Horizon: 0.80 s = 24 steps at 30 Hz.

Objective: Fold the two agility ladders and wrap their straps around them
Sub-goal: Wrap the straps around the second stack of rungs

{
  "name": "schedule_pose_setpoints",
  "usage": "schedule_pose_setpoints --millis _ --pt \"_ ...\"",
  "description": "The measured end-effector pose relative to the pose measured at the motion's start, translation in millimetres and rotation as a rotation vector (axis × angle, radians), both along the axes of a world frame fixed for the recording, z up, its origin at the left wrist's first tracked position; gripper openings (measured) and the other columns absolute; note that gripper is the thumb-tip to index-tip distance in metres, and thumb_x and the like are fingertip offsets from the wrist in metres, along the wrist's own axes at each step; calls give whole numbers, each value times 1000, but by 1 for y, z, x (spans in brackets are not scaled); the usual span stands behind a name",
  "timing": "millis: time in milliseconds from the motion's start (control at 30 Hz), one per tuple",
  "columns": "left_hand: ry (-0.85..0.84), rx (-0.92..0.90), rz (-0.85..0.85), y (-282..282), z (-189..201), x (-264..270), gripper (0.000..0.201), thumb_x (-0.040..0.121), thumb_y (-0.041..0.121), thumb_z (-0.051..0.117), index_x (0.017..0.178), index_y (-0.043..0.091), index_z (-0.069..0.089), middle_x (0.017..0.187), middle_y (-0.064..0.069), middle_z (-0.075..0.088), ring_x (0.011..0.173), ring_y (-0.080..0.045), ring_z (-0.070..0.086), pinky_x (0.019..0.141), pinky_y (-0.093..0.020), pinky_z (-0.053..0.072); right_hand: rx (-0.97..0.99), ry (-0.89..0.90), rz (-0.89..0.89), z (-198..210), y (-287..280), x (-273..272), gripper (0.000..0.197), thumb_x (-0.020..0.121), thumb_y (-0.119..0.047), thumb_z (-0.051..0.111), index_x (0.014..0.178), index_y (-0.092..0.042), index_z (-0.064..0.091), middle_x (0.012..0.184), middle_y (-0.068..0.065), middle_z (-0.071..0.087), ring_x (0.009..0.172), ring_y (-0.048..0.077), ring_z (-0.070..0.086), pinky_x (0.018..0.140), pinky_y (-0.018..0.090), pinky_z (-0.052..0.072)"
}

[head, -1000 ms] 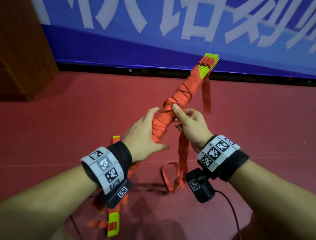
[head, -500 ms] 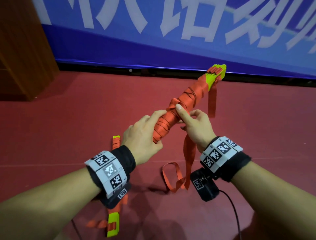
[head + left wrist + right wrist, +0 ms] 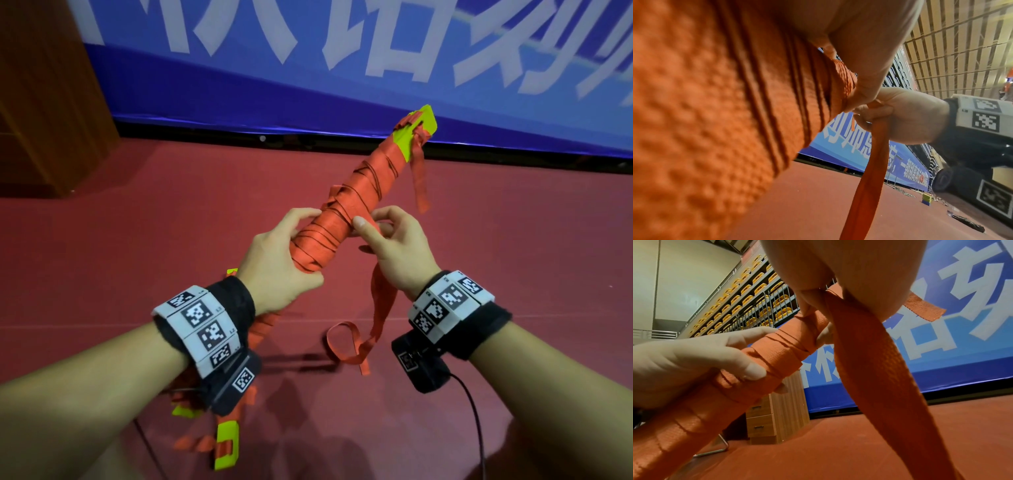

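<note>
A folded agility ladder bundle (image 3: pixel 356 198) of yellow-green rungs wrapped in orange strap points up and to the right in the air. My left hand (image 3: pixel 274 260) grips its lower part, fingers curled round the wraps (image 3: pixel 764 356). My right hand (image 3: pixel 394 243) pinches the loose orange strap (image 3: pixel 380 301) right beside the bundle; the strap (image 3: pixel 875 369) hangs down to a loop (image 3: pixel 346 342) near the floor. A short strap end (image 3: pixel 420 185) dangles near the top. The second ladder (image 3: pixel 226 445), orange with yellow-green rungs, lies on the floor under my left wrist, partly hidden.
Red floor (image 3: pixel 137 240) all around. A blue banner wall (image 3: pixel 342 68) runs along the far side, a wooden cabinet (image 3: pixel 41 102) stands at the far left. A black cable (image 3: pixel 479 428) hangs from my right wrist camera.
The bundle has turned about its axis and tilted a little more to the right. My right hand has carried the strap round to the bundle's right side.
</note>
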State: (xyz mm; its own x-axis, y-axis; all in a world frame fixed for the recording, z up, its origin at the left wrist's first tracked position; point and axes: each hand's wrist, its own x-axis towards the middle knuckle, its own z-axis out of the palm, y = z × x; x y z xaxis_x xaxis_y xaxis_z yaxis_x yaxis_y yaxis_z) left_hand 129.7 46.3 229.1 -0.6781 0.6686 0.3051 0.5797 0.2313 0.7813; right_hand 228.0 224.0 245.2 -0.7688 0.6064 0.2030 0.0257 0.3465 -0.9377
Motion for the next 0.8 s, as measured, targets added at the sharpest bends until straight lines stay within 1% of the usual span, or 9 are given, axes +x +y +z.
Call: schedule_pose_setpoints --millis 33,133,367,533,567,600,667,733,800 --pt "-18 9 -2 0 0 -1 80 64 16 83 131 45 50 93 13 68 74 -8 67 71 -21 52 15 2 4 0 0 0 26 97 -26 68 111 -9 55 94 10 77 92 21 75 80 33 61" --pt "-85 24 -12 1 -1 0 80 63 17 83 129 48 50 96 6 71 73 -15 70 71 -29 58 44 14 -2 0 2 0 23 97 -22 68 111 -8 57 93 13 76 91 26 74 80 36 62" --pt "-250 102 -59 4 -3 1 78 57 21 77 126 47 52 94 0 75 73 -23 72 71 -43 62 -61 62 3 2 5 2 26 93 -24 73 110 -10 61 91 6 79 91 17 75 75 27 59" --pt "-323 133 -100 4 1 3 77 63 10 78 129 41 52 96 -7 74 77 -38 70 69 -52 61 -130 7 63 5 4 4 41 97 -33 66 127 -7 59 99 5 79 97 10 74 80 33 56" --pt "-339 138 -113 4 2 2 77 65 6 78 130 38 52 97 -9 74 80 -41 69 70 -54 61 -136 -8 100 6 3 4 41 100 -34 61 130 -6 59 103 7 78 91 7 74 81 34 56" --pt "-352 138 -127 5 1 2 77 67 3 78 131 37 52 98 -12 74 82 -43 69 70 -56 60 -136 -20 142 7 1 5 39 103 -34 55 131 -6 60 107 9 77 77 5 72 83 36 58" --pt "-370 126 -153 5 1 1 77 66 5 76 131 37 50 99 -16 74 84 -47 68 71 -59 59 -146 -47 210 9 -3 6 39 107 -34 46 129 -6 62 113 11 76 44 5 49 84 39 61" --pt "-367 98 -165 4 -1 -1 76 65 9 75 129 40 49 98 -14 74 85 -48 68 72 -59 59 -173 -66 235 9 -5 6 40 108 -34 44 129 -5 62 114 11 76 39 6 34 81 38 62" --pt "-333 51 -163 3 -1 -3 76 64 16 74 130 41 47 94 -9 74 81 -42 68 71 -53 59 -211 -68 212 7 -8 6 41 108 -33 45 128 -1 60 109 10 77 39 6 32 75 35 61"
